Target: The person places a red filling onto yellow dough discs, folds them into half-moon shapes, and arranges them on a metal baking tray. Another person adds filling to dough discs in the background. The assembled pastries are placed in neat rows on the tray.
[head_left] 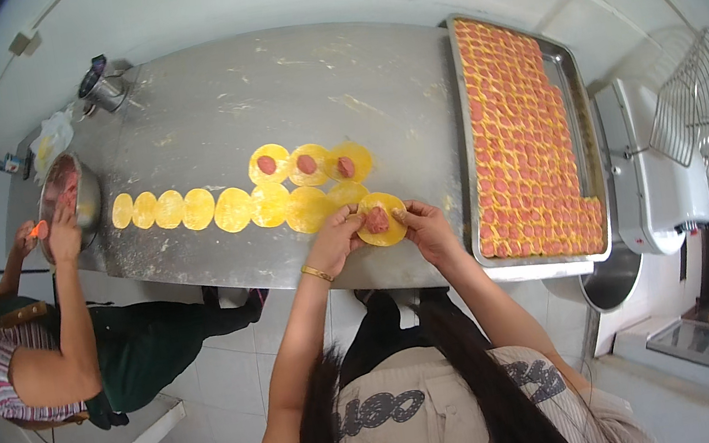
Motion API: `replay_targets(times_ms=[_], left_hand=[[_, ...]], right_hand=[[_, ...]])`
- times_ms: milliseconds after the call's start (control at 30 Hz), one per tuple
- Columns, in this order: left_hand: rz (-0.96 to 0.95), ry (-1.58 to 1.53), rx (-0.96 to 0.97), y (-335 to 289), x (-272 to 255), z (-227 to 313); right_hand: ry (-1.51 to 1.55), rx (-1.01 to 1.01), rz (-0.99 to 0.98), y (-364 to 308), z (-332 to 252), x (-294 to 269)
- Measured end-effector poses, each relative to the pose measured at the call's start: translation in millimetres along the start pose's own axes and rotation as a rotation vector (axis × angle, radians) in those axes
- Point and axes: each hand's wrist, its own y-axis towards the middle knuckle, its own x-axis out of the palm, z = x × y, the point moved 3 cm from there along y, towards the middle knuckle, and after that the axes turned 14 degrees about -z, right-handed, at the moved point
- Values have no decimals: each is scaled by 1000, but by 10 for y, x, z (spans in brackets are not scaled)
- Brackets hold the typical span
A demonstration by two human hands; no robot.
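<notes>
Between my two hands is a round yellow dough wrapper (395,232) with a lump of pink meat filling (376,219) at its middle. My left hand (339,239) pinches its left edge, and my right hand (426,227) grips the right edge, near the table's front. Just beyond lie three wrappers topped with filling, one of them a yellow round (257,156). A row of bare wrappers (199,209) runs off to the left, some overlapping near my left hand.
A large metal tray (576,84) packed with small filled dumplings (518,140) stands on the right of the steel table (205,97). At left, a co-worker (69,350) holds an orange-handled tool by a metal bowl (89,200) of pink filling. A metal container (105,91) stands at the back left; a white mixer (647,166) is far right.
</notes>
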Motion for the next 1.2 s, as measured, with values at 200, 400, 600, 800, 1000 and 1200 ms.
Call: replay_targets(times_ms=[200,400,600,800,1000,1200], left_hand=[[222,370,-155,95,164,-471],[43,171,2,105,291,-521],[85,278,36,124,364,-502],[135,263,148,69,421,-493],[159,189,236,-32,574,-393],[114,186,158,-44,483,-364]], right_hand=[[-250,-81,132,-326,248,-341],[-216,-247,57,-503,126,-346],[-415,-196,187,-530,34,-337],[-49,-361,140,-600,-119,-181],[-256,-197,154,-596,-109,-166],[-583,-149,187,-514,-165,-286]])
